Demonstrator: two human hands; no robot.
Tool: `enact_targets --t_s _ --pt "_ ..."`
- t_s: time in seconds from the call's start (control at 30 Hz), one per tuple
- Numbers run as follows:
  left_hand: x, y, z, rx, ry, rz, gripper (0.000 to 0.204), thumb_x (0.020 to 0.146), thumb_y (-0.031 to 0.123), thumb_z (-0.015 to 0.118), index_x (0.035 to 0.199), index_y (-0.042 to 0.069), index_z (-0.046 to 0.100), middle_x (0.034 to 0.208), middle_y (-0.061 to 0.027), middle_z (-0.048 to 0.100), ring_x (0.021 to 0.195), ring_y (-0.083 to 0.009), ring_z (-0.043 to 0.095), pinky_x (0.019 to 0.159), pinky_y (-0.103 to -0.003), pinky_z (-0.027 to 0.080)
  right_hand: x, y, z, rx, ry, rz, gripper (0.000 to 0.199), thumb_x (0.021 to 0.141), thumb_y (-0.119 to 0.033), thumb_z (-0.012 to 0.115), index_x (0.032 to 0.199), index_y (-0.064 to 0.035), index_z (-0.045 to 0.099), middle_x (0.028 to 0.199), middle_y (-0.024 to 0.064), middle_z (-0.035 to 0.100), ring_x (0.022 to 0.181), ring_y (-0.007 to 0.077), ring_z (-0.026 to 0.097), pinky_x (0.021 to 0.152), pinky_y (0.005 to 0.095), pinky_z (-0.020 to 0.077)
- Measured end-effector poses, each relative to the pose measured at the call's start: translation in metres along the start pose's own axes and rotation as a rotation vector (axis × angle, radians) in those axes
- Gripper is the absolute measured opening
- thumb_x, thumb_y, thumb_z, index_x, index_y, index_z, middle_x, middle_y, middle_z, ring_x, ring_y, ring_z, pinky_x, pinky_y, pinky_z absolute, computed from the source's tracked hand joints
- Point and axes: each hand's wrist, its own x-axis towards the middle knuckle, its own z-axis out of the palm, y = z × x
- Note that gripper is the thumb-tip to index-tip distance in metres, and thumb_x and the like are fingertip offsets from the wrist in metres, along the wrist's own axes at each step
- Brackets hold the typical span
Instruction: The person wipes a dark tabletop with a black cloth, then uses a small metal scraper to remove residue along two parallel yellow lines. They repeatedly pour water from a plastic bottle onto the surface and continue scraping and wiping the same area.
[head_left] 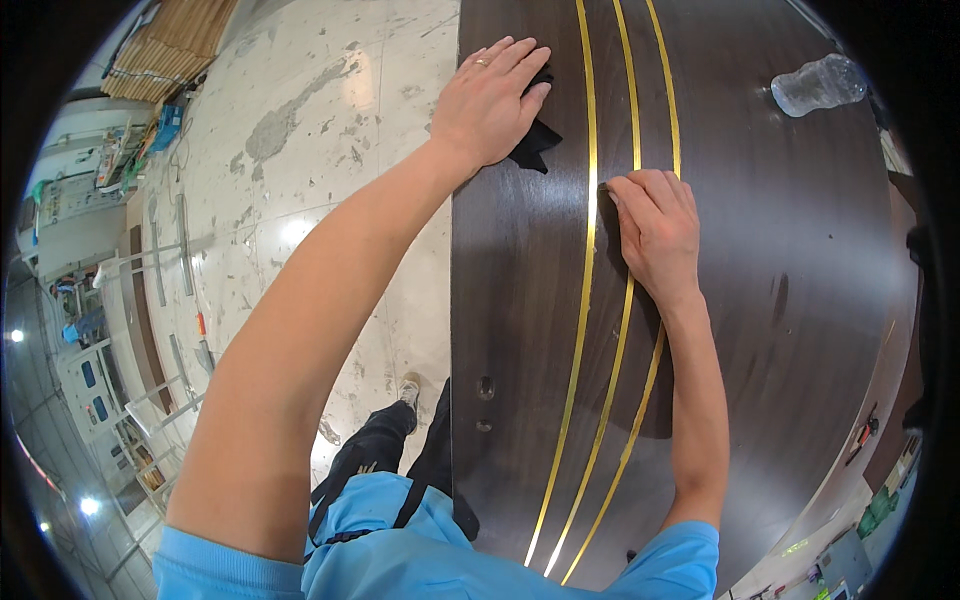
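Left hand (490,100) flat, fingers spread, pressing a black cloth (535,140) onto the dark wood panel (780,250) near its left edge. Right hand (655,225) palm down, fingers together on the brass inlay strips (590,250). Clear plastic bottle (818,84) lies far right.

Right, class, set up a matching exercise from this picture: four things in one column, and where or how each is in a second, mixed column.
Things:
1. left hand
2. right hand
3. plastic bottle
4. brass strips

Places or states:
A. lying on its side at the far right of the dark wooden panel
B. pressing flat on a black cloth
C. running lengthwise as three thin golden lines
D. fingers curled on the panel by the middle strip

Pairs: 1-B, 2-D, 3-A, 4-C
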Motion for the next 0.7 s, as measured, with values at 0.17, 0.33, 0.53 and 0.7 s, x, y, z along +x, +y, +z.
enact_targets --t_s 0.17,0.33,0.53,0.7 --pt "0.0005 0.0002 0.0019 0.025 -0.001 -0.007 0.048 0.114 0.037 0.058 0.155 0.014 0.063 0.163 -0.0059 0.061 0.155 -0.0284 0.052 0.132 -0.045 0.039 -0.0002 -0.0006 -0.0002 -0.007 -0.016 -0.01 0.025 0.085 0.005 0.073 0.107 -0.0072 0.075 0.102 0.0035 0.067 0.097 0.0248 0.066 0.088 0.0399 0.0514" --pt "0.0011 0.0001 -0.0001 0.003 -0.017 -0.011 0.048 0.114 0.039 0.057 0.156 0.015 0.063 0.164 -0.0057 0.06 0.156 -0.028 0.051 0.133 -0.045 0.038 -0.0028 -0.0007 -0.0026 0.022 -0.058 -0.023 0.028 0.082 0.008 0.072 0.106 -0.0058 0.074 0.102 0.004 0.067 0.096 0.025 0.066 0.089 0.0403 0.0514" --pt "0.0006 -0.0005 0.0018 0.018 -0.03 -0.022 0.049 0.115 0.039 0.056 0.157 0.015 0.062 0.165 -0.0053 0.059 0.157 -0.0276 0.05 0.134 -0.045 0.037 -0.002 0.0 -0.0026 0.04 -0.041 -0.031 0.027 0.082 0.008 0.073 0.106 -0.005 0.074 0.102 0.0045 0.068 0.096 0.0254 0.066 0.09 0.0409 0.0517" --pt "0.0011 -0.0011 0.0034 0.033 -0.035 -0.015 0.05 0.115 0.04 0.056 0.158 0.016 0.061 0.166 -0.005 0.059 0.158 -0.0273 0.049 0.134 -0.045 0.036 0.0005 0.0006 0.0004 0.011 -0.019 0.003 0.026 0.083 0.007 0.073 0.106 -0.0045 0.075 0.101 0.0047 0.068 0.097 0.0254 0.067 0.09 0.0411 0.0522"
